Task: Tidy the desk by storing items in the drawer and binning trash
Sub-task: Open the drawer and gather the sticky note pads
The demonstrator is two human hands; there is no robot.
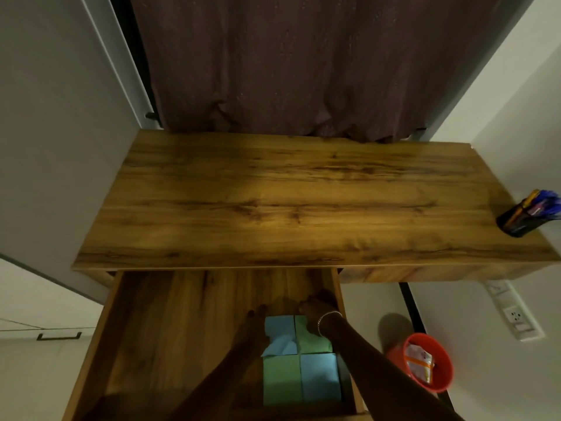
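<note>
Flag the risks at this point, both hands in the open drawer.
1. The blue sheet under the left hand is already creased; more pressure may crumple it further.
2. The right hand sits against the drawer side wall; closing now could pinch it.
3. The pen holder is near the desk's edge.

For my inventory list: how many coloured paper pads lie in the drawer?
4, in a two-by-two block: far blue, far green, near green, near blue. Arms may hide more.
</note>
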